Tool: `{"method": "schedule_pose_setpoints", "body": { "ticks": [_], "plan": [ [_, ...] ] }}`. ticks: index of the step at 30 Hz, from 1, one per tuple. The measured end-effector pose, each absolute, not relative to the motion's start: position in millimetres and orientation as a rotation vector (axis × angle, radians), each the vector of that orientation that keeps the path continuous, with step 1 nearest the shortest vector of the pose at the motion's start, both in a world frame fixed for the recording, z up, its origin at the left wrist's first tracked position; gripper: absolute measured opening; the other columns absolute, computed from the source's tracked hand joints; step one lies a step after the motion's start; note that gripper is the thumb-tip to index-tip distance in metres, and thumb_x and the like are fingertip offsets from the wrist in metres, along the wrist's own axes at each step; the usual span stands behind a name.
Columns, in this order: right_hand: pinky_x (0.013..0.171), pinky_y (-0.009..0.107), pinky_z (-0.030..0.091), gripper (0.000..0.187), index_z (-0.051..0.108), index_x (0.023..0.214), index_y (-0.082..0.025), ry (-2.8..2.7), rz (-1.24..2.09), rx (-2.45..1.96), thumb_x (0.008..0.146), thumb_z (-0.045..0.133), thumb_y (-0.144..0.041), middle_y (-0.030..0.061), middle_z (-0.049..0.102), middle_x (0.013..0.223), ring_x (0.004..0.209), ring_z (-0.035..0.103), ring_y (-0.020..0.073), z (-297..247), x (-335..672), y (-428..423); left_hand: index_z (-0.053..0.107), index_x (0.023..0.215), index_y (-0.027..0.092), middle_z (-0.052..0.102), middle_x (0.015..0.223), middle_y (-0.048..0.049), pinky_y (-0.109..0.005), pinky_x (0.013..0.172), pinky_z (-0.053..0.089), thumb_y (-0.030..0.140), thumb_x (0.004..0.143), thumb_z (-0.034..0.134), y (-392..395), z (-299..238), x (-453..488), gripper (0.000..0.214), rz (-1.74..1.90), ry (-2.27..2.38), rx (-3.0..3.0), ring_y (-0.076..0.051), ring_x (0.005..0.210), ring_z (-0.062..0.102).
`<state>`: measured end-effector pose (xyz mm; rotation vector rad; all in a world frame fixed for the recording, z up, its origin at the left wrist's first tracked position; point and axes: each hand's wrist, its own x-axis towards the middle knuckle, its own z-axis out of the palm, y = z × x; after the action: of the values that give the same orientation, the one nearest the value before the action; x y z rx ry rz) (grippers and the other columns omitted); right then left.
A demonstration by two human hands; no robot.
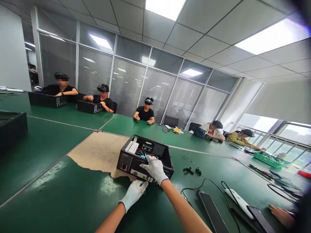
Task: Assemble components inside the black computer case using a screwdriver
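An open black computer case (125,159) lies in front of me, partly on a brown paper sheet (97,152). Inside it are a white-labelled box (132,147), coloured wires and a light-blue part, half covered by my hand. My right hand (155,166), in a white glove, grips the near rim of the case, thumb on the outer side and fingers over the edge. Just below the case's near side, my gloved left hand (135,193) is closed with its fingers curled. A bit of something blue shows at its fingertips, too little to name.
Small black parts (189,170) lie right of the case. Nearer me are a dark phone-like slab (212,210), a white power strip (239,202) and cables. Another person's hand (279,215) rests at the lower right. A green basket (270,160) stands farther right; several people sit around.
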<state>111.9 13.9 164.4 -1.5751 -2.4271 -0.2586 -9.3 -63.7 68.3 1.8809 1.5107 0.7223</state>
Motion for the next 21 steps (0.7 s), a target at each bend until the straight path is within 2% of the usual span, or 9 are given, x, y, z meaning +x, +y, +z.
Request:
{"method": "schedule_pose_setpoints", "body": {
  "ticks": [2,5,8,10,12,14,17,19,21],
  "plan": [
    [0.083,0.030,0.044,0.038,0.064,0.114,-0.024,-2.445,-0.219,-1.539,0.095,0.059,-0.056,0.0083,0.074,0.113,0.108,0.066,0.0232,169,112,-11,0.063,0.075,0.020,0.069,0.074,-0.0069,-0.028,0.062,0.050,0.050,0.101,0.027,-87,74,-21,0.054,0.611,1.455,1.829,-0.018,0.066,0.065],
    [0.083,0.030,0.046,0.036,0.065,0.112,-0.023,-2.475,-0.223,-1.473,0.096,0.059,-0.055,0.0092,0.074,0.112,0.108,0.066,0.0241,168,111,-42,0.060,0.069,0.021,0.065,0.064,-0.0023,-0.027,0.050,0.046,0.047,0.091,0.051,-120,97,-48,0.035,0.375,1.343,1.746,-0.017,0.054,0.060],
    [0.083,0.034,0.048,0.032,0.066,0.115,-0.024,-2.484,-0.294,-1.424,0.099,0.058,-0.050,0.0124,0.072,0.116,0.108,0.066,0.0277,157,117,-68,0.066,0.075,0.023,0.072,0.077,-0.0013,-0.026,0.056,0.051,0.046,0.082,0.069,-151,148,-78,0.025,0.195,1.094,1.705,-0.017,0.065,0.066],
    [0.082,0.037,0.049,0.026,0.067,0.119,-0.028,-2.533,-0.351,-1.336,0.100,0.057,-0.043,0.0134,0.070,0.121,0.111,0.065,0.0306,149,128,-83,0.072,0.090,0.025,0.076,0.094,-0.0020,-0.026,0.069,0.055,0.054,0.088,0.065,-165,193,-93,0.030,0.206,0.906,1.754,-0.018,0.081,0.069],
    [0.079,0.039,0.050,0.025,0.068,0.122,-0.035,-2.608,-0.405,-1.208,0.100,0.056,-0.035,0.0129,0.069,0.123,0.110,0.065,0.0323,145,144,-98,0.072,0.107,0.024,0.075,0.100,-0.0033,-0.028,0.075,0.055,0.060,0.100,0.044,-166,233,-100,0.046,0.333,0.943,1.932,-0.019,0.086,0.069],
    [0.077,0.040,0.050,0.028,0.068,0.124,-0.039,-2.660,-0.414,-1.096,0.101,0.052,-0.032,0.0117,0.070,0.119,0.106,0.067,0.0319,147,159,-117,0.069,0.117,0.021,0.074,0.109,-0.0077,-0.032,0.088,0.054,0.053,0.106,0.031,-153,259,-97,0.051,0.463,1.154,2.143,-0.022,0.098,0.068],
    [0.077,0.040,0.051,0.026,0.068,0.119,-0.035,-2.594,-0.302,-1.042,0.104,0.046,-0.038,0.0104,0.072,0.111,0.101,0.068,0.0298,154,167,-149,0.067,0.124,0.018,0.066,0.131,-0.0154,-0.042,0.108,0.044,0.032,0.104,0.040,-112,265,-74,0.036,0.276,1.385,2.528,-0.029,0.123,0.060],
    [0.078,0.040,0.051,0.030,0.066,0.117,-0.029,-2.521,-0.218,-1.029,0.104,0.044,-0.045,0.0107,0.073,0.109,0.100,0.068,0.0287,158,162,-169,0.069,0.120,0.017,0.067,0.131,-0.0170,-0.045,0.107,0.045,0.027,0.099,0.048,-82,254,-50,0.032,0.030,1.408,2.700,-0.032,0.123,0.061],
    [0.077,0.039,0.050,0.034,0.065,0.114,-0.026,-2.507,-0.148,-1.008,0.103,0.043,-0.049,0.0100,0.074,0.103,0.096,0.068,0.0271,163,153,-185,0.072,0.113,0.016,0.072,0.123,-0.0173,-0.045,0.100,0.051,0.030,0.097,0.052,-56,239,-30,0.029,-0.098,1.432,2.717,-0.033,0.115,0.066]
  ]
}}
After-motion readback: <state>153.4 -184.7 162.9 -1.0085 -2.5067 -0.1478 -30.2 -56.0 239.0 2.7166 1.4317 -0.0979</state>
